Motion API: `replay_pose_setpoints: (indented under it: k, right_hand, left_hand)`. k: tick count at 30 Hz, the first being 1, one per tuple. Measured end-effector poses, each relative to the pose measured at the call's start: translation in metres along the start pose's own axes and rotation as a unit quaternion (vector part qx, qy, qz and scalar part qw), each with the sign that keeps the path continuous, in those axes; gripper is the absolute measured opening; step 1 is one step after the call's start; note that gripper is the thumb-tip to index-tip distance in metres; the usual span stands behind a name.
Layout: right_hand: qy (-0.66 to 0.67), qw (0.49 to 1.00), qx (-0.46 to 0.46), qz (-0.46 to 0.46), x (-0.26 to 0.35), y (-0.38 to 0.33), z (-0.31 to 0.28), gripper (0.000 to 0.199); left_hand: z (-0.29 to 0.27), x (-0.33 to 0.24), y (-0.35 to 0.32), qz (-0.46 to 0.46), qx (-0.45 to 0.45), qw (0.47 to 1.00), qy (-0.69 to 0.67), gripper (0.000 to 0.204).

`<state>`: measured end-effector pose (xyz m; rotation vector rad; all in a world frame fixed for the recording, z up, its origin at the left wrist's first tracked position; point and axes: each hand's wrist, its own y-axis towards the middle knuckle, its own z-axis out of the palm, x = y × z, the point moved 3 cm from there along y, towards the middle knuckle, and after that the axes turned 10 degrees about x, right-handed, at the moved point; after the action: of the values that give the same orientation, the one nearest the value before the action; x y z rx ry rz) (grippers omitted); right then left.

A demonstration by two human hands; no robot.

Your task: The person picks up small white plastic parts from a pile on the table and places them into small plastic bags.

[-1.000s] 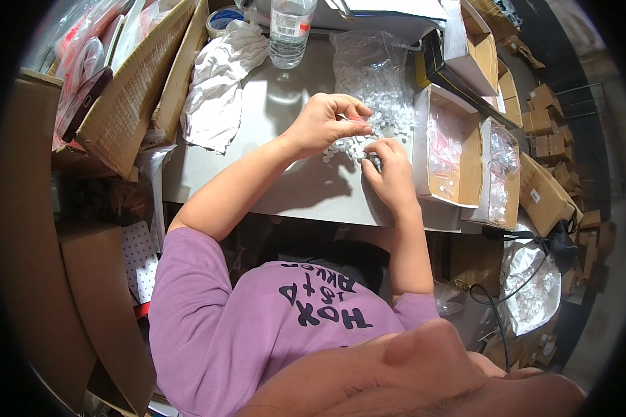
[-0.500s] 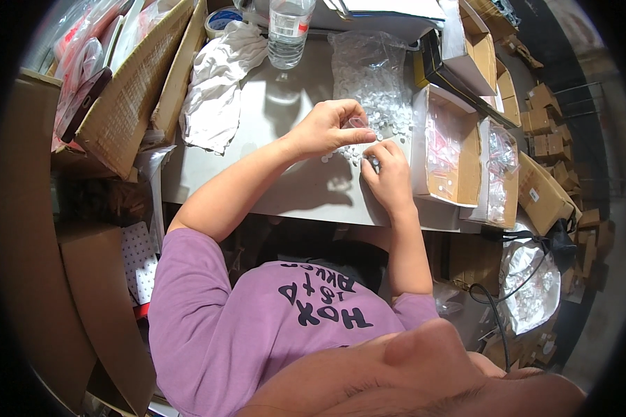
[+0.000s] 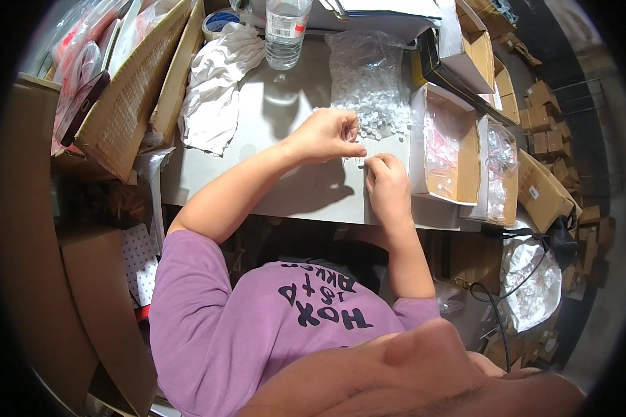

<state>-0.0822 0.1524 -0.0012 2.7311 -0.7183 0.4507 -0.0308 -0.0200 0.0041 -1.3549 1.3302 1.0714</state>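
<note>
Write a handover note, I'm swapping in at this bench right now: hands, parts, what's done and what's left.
Left hand: fingers pinched on something small and clear, too small to tell what.
Right hand: fingertips at the same item, on the table.
Parts: small clear pieces lie loose at the mouth of the clear bag, just beyond the hands. Two open boxes to the right hold small bagged items.
Done: some bags sit in the boxes.
Left: many loose pieces remain.

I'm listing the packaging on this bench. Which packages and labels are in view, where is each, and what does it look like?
Clear plastic bag: table's far side, beyond both hands, full of small white pieces.
Water bottle: far edge, clear, white label with red band.
Open cardboard boxes: right of the right hand, holding small clear bags.
Tape roll: far left, blue-cored.
</note>
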Motion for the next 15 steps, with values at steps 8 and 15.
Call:
replay_pose_setpoints:
  k: [8,15]
  right_hand:
    - [0.156,0.981,0.040,0.112,-0.022,0.009,-0.014,0.014]
    - [0.414,0.898,0.079,0.126,-0.016,0.026,-0.030,0.016]
  left_hand:
    - [0.007,-0.004,-0.002,0.063,-0.064,0.993,0.078,0.039]
    - [0.012,-0.001,0.002,0.002,-0.008,0.992,0.124,0.034]
